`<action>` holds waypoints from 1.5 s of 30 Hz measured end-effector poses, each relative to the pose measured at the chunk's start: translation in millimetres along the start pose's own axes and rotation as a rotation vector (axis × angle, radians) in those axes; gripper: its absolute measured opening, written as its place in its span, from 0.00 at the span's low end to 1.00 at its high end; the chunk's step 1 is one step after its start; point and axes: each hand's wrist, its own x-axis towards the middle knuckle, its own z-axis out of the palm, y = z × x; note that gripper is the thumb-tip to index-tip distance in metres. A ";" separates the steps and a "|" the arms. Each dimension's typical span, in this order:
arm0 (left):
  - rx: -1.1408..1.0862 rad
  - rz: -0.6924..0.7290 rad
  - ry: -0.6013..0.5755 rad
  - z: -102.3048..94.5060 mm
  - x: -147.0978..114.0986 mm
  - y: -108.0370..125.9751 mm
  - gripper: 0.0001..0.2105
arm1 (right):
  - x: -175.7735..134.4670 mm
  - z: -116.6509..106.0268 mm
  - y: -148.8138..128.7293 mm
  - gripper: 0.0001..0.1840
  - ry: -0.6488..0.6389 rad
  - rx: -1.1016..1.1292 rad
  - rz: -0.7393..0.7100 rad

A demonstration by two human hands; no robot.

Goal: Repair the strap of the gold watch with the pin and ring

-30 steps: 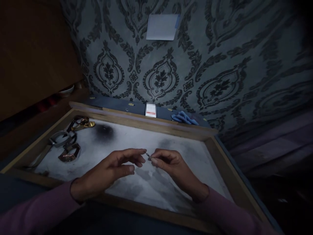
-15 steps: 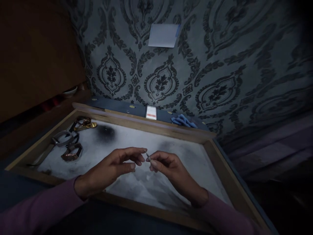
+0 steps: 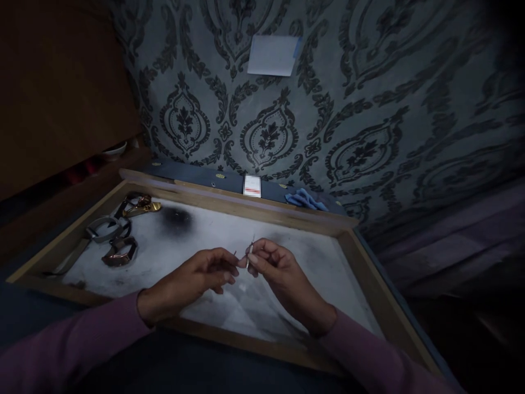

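Note:
My right hand (image 3: pixel 279 268) is closed, pinching a thin silver metal tool (image 3: pixel 250 249) between thumb and fingers; its narrow tip points upward, and its exact kind is too small to tell. Close beside it, my left hand (image 3: pixel 205 273) has its fingers loosely bent, with the index fingertip at the tool and the thumb apart from that fingertip. A tiny dark sliver shows by the left index finger, too small to name. Both hands are above a shallow wooden tray (image 3: pixel 262 210) with a whitish, smudged bottom.
Several watches lie at the tray's left end, among them a rose-gold watch (image 3: pixel 120 253), a grey watch (image 3: pixel 102 229) and a gold watch (image 3: pixel 150 207). Behind the rim are a small white packet (image 3: pixel 251 186) and a blue cloth (image 3: pixel 305 199). White paper (image 3: pixel 273 55) hangs on the patterned wall.
The tool has turned more upright in my right hand, which moved slightly up and left. My left hand's index finger has bent and dropped from the tool's tip to lower down beside it.

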 end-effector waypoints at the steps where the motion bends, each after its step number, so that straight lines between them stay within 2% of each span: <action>1: -0.012 -0.012 -0.019 1.4 1.1 -1.2 0.12 | 1.1 2.0 0.0 0.16 0.006 0.016 0.001; 4: -0.033 -0.017 -0.055 5.3 3.3 -1.5 0.11 | 3.4 6.5 1.6 0.15 0.015 0.040 -0.005; 8: -0.007 -0.036 -0.036 4.0 4.4 -0.9 0.12 | 4.2 5.0 7.8 0.14 0.018 0.036 -0.034; 12: 0.098 -0.090 -0.046 -8.7 3.8 -3.9 0.13 | 1.2 -2.8 11.8 0.13 -0.038 -0.104 -0.023; 15: 0.211 -0.150 -0.063 -19.2 2.2 -8.0 0.12 | -1.7 -6.8 14.2 0.11 -0.118 -0.294 -0.041; 19: 0.324 -0.127 -0.065 -26.8 0.8 -15.8 0.10 | -1.5 -7.5 20.6 0.08 -0.238 -0.657 -0.254; 21: 0.380 -0.105 -0.063 -29.6 0.7 -18.4 0.10 | 1.3 -7.8 23.9 0.09 -0.301 -0.827 -0.383; 23: 0.514 -0.073 -0.053 -33.4 0.1 -18.6 0.11 | 6.5 -9.2 26.1 0.10 -0.339 -0.944 -0.447; 25: 0.750 0.023 0.011 -38.4 -1.7 -16.7 0.11 | 13.7 -11.5 27.9 0.10 -0.328 -1.002 -0.438; 28: 1.131 0.193 0.126 -45.2 -6.5 -12.8 0.13 | 26.5 -14.4 31.6 0.09 -0.258 -1.015 -0.350; 31: 1.353 0.207 0.056 -47.9 -10.8 -10.2 0.19 | 37.9 -13.5 37.5 0.09 -0.209 -1.006 -0.298; 36: 1.451 0.180 -0.047 -47.6 -11.1 -9.3 0.27 | 48.7 -7.8 43.9 0.09 -0.196 -1.072 -0.323; 45: 1.505 0.134 -0.067 -48.3 -6.4 -10.8 0.23 | 51.9 -9.4 45.6 0.09 -0.192 -1.086 -0.366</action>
